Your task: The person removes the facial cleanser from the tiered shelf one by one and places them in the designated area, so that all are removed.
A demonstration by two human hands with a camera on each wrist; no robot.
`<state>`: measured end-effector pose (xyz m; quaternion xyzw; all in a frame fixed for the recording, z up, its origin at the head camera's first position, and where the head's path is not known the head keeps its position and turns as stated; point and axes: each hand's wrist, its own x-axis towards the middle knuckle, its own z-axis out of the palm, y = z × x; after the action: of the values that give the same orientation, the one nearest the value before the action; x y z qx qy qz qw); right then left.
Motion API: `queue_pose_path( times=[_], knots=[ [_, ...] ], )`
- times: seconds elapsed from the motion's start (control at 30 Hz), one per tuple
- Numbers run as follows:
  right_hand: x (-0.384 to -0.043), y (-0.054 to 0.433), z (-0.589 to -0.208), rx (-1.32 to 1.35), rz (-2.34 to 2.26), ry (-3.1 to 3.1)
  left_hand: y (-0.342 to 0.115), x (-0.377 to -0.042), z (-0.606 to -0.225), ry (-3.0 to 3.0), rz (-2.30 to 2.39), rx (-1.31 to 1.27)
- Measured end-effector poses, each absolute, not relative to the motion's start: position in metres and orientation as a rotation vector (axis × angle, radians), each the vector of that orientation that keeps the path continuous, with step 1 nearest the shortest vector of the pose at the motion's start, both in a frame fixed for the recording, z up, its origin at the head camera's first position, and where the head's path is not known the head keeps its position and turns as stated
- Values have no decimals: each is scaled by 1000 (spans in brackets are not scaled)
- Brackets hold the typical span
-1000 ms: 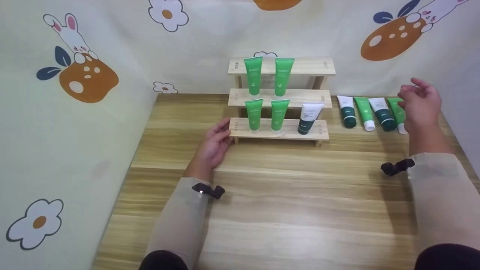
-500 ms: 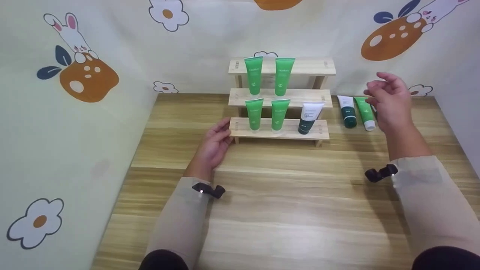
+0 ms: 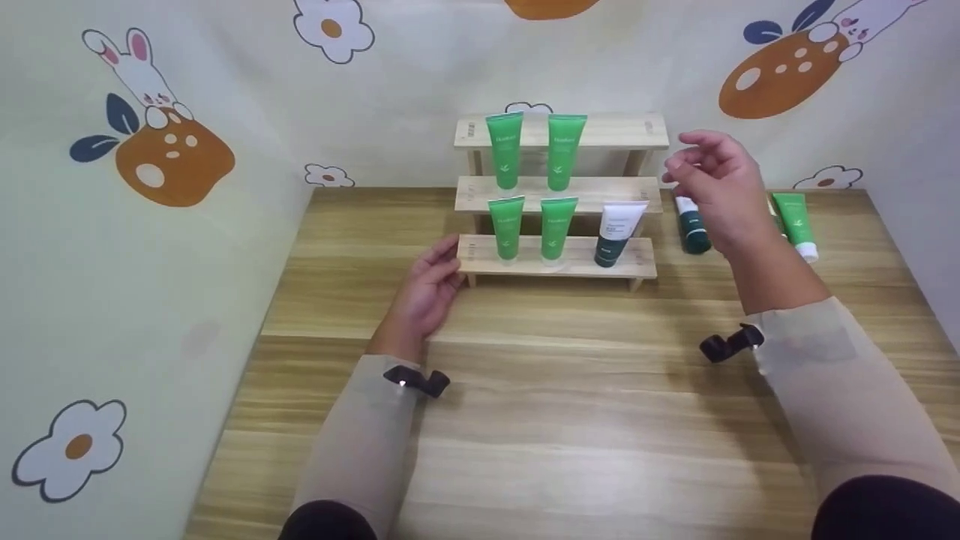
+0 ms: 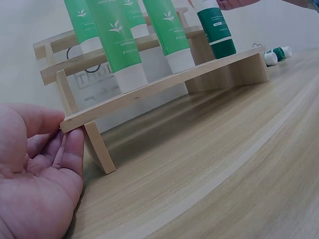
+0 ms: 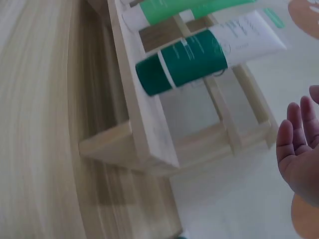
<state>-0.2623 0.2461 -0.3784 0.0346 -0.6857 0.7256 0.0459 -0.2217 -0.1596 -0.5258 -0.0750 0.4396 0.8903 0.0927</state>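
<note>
A three-tier wooden display stand (image 3: 480, 264) holds upright squeeze tubes. Two green tubes, a left one (image 3: 506, 229) and a right one (image 3: 555, 229), are on the lowest tier beside a white and dark green tube (image 3: 612, 244). Another green pair, one tube (image 3: 505, 150) beside a second (image 3: 562, 154), occupies the middle tier. My left hand (image 3: 429, 292) grips the lowest tier's left end, fingers above and below the board in the left wrist view. Raised just right of the stand, my right hand (image 3: 716, 187) has loosely bent fingers and holds nothing.
More tubes lie on the wooden table right of the stand: a white and dark green one (image 3: 694, 229) and a green one (image 3: 796, 225), with others partly hidden behind my right hand. A patterned backdrop (image 3: 420, 90) rises behind the table.
My right hand has moved left from above the rightmost lying tubes to near the stand's right side. My left hand stays at the stand's left end.
</note>
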Motion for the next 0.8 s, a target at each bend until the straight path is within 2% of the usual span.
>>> queue_pose_path(
  times=[0.27, 0.8],
  knots=[
    [-266, 218, -363, 313, 2279, -2119, -160, -221, -525, 1368, 2620, -215],
    [-289, 177, -335, 317, 2134, -2394, -161, -221, -525, 1349, 2617, -229]
  ],
)
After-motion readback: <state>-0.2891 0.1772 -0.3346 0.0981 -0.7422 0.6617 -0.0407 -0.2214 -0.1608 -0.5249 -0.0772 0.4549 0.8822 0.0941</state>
